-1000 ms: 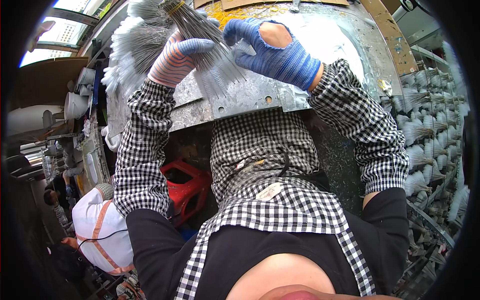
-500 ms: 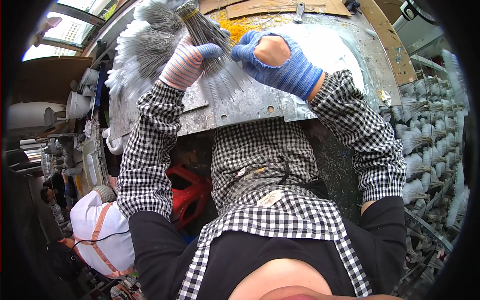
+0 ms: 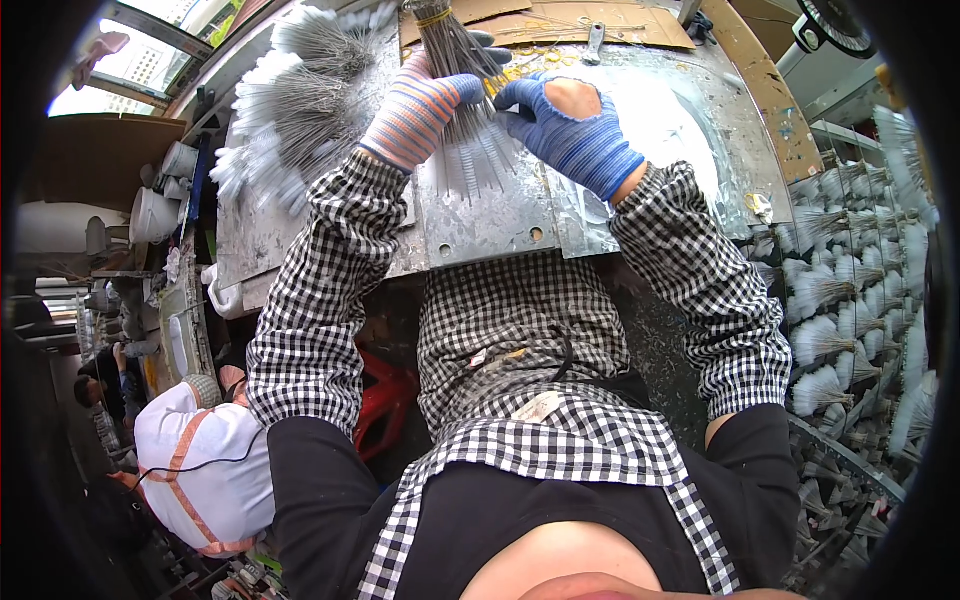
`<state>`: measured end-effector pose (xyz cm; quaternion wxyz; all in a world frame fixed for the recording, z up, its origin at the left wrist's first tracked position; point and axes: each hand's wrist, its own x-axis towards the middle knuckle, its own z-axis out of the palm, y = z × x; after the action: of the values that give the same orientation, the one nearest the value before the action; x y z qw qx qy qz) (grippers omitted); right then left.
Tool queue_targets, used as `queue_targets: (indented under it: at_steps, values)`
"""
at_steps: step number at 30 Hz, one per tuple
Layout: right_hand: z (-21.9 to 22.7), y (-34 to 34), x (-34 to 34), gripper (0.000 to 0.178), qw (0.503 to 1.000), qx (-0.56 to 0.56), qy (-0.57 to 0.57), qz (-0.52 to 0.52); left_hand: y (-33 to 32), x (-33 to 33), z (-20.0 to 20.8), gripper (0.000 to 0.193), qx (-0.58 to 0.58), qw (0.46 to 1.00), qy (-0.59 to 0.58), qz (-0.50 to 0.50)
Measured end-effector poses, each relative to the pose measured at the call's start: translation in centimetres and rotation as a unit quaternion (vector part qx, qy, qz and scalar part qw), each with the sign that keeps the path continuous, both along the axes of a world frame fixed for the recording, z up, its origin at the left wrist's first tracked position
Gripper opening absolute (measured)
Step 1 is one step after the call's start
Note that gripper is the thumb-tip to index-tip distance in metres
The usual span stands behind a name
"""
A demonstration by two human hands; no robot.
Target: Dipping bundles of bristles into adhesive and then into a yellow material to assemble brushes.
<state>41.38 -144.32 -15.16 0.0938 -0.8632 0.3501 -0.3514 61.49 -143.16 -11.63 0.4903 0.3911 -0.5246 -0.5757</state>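
Observation:
My left hand, in an orange-and-blue striped glove, is closed around a bundle of wire brushes. Their thin grey stems point up and away, and pale bristles fan out below the fist. A yellow rubber band circles the bundle near its far end. Close against the bundle's right side is my right hand, in a blue glove with a hole over its back. Its thumb and fingers are pinched together beside yellow strands; what they hold is hard to make out. More clear-bristled wire brushes lie heaped left of my left hand.
Loose yellow rubber bands lie on the metal tabletop beyond my hands, near cardboard and a grey flat tool. Racks of brushes stand at right. A red stool is below; a person in white is at left.
My left hand has moved right with the brush bundle, which now stands straighter and apart from the heap. My right hand has shifted slightly right and stays beside the bundle.

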Motion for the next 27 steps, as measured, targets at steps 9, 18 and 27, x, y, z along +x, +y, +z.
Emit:
queue_targets:
  at_steps: [9, 18, 27]
  values:
    - [-3.1, -2.2, -8.3, 0.022, 0.998, 0.063, 0.003, 0.015, -4.1, -8.6, 0.1, 0.022, -0.398, 0.854, -0.327, -0.077]
    - [-11.1, -4.4, -12.0, 0.035, 0.986, 0.147, 0.065, -0.032, -4.8, -12.1, -4.7, 0.03, -0.584, 0.611, -0.531, -0.065]
    - [-11.6, -4.0, -11.5, 0.04, 0.982, 0.169, 0.066, -0.058, -5.8, -12.0, -7.0, 0.032, -0.578, 0.614, -0.534, -0.06]
